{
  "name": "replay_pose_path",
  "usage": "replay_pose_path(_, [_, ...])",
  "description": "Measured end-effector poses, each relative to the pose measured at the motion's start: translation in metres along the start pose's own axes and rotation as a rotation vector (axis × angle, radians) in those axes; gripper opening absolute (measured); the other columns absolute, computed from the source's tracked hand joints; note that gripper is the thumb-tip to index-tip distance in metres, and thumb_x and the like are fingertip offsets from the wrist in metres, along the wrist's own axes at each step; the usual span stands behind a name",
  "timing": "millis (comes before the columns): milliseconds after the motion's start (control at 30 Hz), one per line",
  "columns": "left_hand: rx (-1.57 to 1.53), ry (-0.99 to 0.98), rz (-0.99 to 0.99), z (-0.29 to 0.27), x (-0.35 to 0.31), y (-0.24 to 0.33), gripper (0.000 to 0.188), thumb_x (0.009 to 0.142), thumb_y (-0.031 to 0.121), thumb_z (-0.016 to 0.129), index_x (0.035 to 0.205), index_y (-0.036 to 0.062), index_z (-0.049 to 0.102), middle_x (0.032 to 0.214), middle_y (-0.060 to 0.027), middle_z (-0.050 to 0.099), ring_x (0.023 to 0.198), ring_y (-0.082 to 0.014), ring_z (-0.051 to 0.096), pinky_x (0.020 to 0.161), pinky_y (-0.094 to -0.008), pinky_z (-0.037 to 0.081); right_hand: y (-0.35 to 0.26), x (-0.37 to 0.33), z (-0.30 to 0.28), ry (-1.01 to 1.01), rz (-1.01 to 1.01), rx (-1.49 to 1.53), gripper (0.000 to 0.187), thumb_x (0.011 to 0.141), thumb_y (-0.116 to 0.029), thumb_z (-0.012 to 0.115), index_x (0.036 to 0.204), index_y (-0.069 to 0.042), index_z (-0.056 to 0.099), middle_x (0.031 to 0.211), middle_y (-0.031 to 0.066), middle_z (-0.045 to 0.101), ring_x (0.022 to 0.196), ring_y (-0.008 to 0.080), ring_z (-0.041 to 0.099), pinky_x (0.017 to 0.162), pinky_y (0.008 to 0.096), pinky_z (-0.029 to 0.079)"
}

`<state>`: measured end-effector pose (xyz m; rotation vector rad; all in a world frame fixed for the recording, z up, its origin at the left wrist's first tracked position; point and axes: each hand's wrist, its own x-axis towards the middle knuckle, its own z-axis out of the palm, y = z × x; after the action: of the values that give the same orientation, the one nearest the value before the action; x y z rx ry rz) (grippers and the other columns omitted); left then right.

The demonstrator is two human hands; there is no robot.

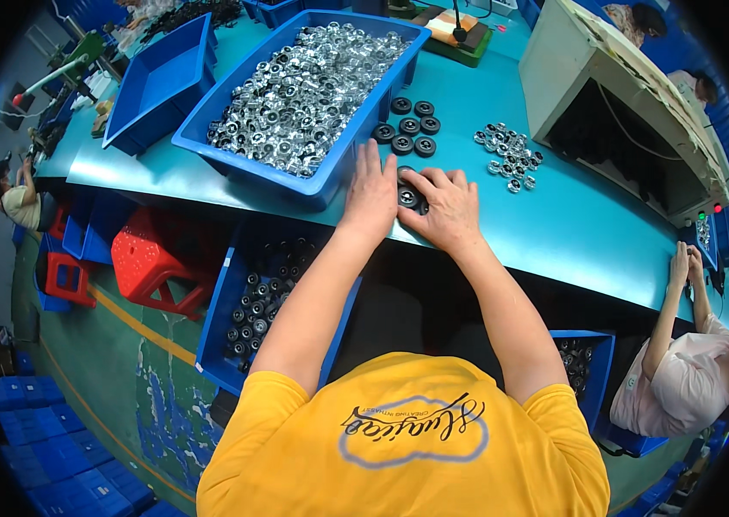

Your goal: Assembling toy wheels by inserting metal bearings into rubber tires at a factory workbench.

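My left hand (370, 196) lies with its fingers stretched out, between the big blue bin and a few small black toy-like wheels. My right hand (450, 209) curls its thumb and index finger round those black wheels (407, 197) near the table's front edge, partly covering them. Just beyond my fingertips, several more black wheels with silvery hubs (402, 145) lie flat in rows. To their right is a loose group of clear and silver hub pieces (509, 153). The blue bin (323, 187) beside my left hand is heaped with the same shiny pieces.
A second blue bin (157, 103) stands at the far left. A beige machine housing (571, 52) with a dark opening takes up the right of the green table. Below the edge, a blue crate (218, 302) holds finished-looking wheels; red stools (153, 254) stand left. A co-worker (683, 379) sits right.
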<state>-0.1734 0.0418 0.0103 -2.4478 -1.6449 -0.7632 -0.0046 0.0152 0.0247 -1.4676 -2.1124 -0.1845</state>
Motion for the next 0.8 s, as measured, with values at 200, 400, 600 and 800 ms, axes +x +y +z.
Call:
replay_pose_path(200, [0.069,-0.403,-0.151,-0.021,0.025,0.016,0.047,0.090,0.005,0.062,0.137,0.0046,0.061,0.136,-0.0231,0.057,0.124,-0.0417,0.053,0.102,-0.0477,0.049,0.018,-0.009,-0.013,-0.016,-0.023,0.015,0.056,0.071,-0.050,0.079,0.123,-0.033,0.070,0.109,-0.0024,0.068,0.097,0.0261,0.060,0.076,0.0438,0.043])
replay_pose_path(400, [-0.282,0.097,-0.043,-0.038,-0.050,-0.002,0.040,0.091,-0.001,0.062,0.131,0.0003,0.063,0.126,-0.0202,0.060,0.116,-0.0404,0.056,0.100,-0.0482,0.048,-0.031,-0.012,-0.004,0.006,-0.150,0.175,0.059,0.068,-0.044,0.081,0.124,-0.028,0.069,0.103,0.0051,0.063,0.094,0.0277,0.058,0.075,0.0447,0.044])
replay_pose_path(600, [-0.296,0.248,-0.440,-0.069,-0.179,-0.058,0.036,0.098,-0.001,0.054,0.133,0.0001,0.063,0.124,-0.0197,0.064,0.113,-0.0385,0.060,0.100,-0.0472,0.049,-0.145,-0.042,0.043,-0.084,-0.388,0.417,0.062,0.071,-0.037,0.082,0.129,-0.023,0.065,0.127,0.0081,0.062,0.112,0.0297,0.058,0.087,0.0454,0.043])
replay_pose_path(800, [-0.646,0.334,-0.965,-0.072,-0.268,-0.101,0.028,0.105,0.001,0.051,0.125,0.0026,0.071,0.119,-0.0091,0.067,0.097,-0.0157,0.068,0.075,-0.0293,0.058,-0.159,-0.039,0.075,-0.052,-0.481,0.741,0.040,0.075,-0.018,0.081,0.114,-0.017,0.072,0.114,0.0055,0.070,0.114,0.0270,0.065,0.097,0.0467,0.047])
